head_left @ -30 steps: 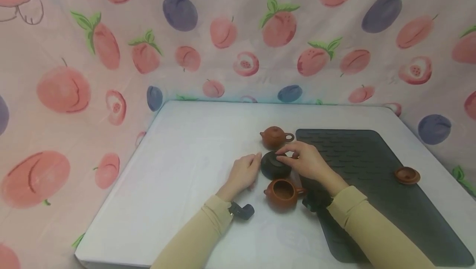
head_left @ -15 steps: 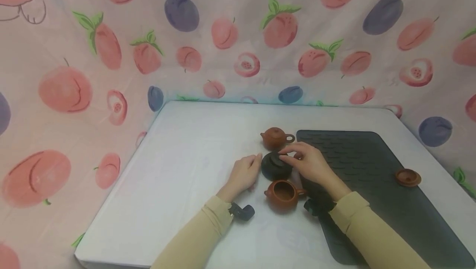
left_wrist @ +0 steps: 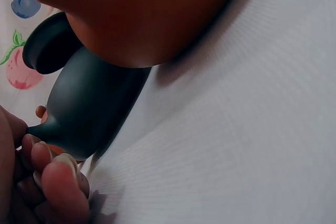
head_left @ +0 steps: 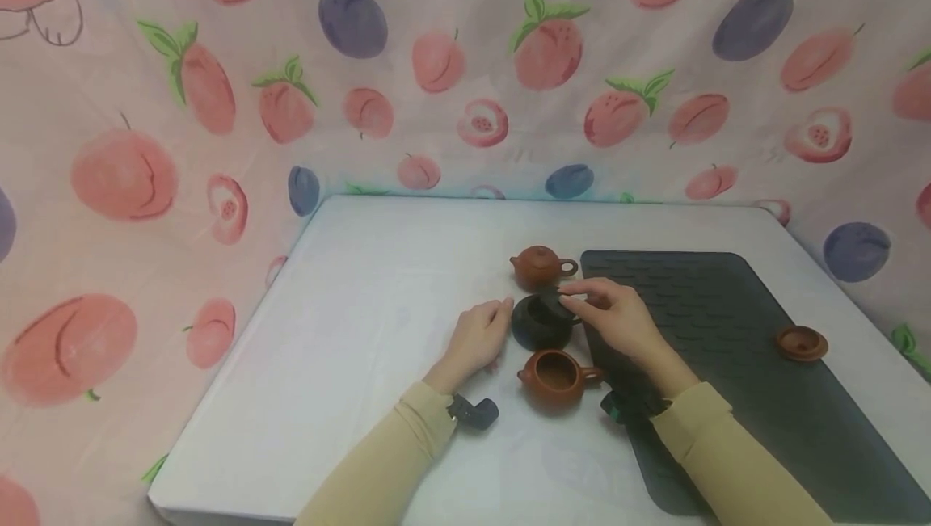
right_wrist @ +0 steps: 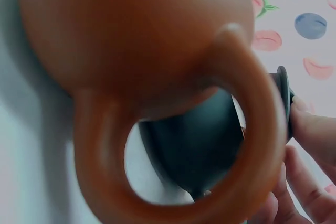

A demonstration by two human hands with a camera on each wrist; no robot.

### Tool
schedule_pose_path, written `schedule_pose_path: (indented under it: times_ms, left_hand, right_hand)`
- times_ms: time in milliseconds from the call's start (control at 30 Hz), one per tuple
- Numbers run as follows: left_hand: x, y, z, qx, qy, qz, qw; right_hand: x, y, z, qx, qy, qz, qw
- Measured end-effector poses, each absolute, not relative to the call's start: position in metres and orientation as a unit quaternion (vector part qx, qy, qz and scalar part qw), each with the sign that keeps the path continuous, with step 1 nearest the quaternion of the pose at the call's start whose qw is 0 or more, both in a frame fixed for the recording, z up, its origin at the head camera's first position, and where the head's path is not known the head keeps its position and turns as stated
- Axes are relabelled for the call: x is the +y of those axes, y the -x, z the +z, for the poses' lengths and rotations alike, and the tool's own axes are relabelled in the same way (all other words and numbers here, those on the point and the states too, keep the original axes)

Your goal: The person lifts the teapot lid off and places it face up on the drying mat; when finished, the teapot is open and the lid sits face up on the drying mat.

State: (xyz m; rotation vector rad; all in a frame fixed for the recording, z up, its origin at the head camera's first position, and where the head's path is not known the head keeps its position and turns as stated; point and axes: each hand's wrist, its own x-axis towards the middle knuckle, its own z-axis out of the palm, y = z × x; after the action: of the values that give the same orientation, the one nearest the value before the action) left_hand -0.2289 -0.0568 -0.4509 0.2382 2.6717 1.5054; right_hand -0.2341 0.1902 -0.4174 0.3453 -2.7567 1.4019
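Observation:
The dark teapot (head_left: 537,336) stands on the white table with its opening uncovered. Its dark lid (head_left: 556,302) is pinched by my right hand (head_left: 618,324) and tilts over the rim's right side; the right wrist view shows the lid (right_wrist: 284,100) edge-on at the fingertips. My left hand (head_left: 476,336) pinches the spout, seen at the lower left of the left wrist view beside the dark body (left_wrist: 89,103). Nearer me is a lidless brown teapot (head_left: 553,395), which covers part of the dark one in both wrist views.
A brown teapot with its lid on (head_left: 537,270) stands just behind the dark one. On the right lies a dark ridged mat (head_left: 698,397). A brown lid (head_left: 800,344) rests at the mat's right edge. Fruit-printed cloth (head_left: 451,65) hangs behind the table (head_left: 349,308).
My right hand has lifted the dark lid off the teapot and tilted it, moving slightly right, so the opening now shows. The left hand has stayed at the spout.

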Motion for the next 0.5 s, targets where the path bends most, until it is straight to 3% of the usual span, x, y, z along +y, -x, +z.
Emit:
schedule_pose_path:
  times_ms: [500]
  left_hand:
    - [-0.056,0.229,-0.447,0.867,-0.087,0.490,0.021]
  right_hand:
    - [0.214,0.226,-0.415,-0.818,-0.023,0.573,-0.037]
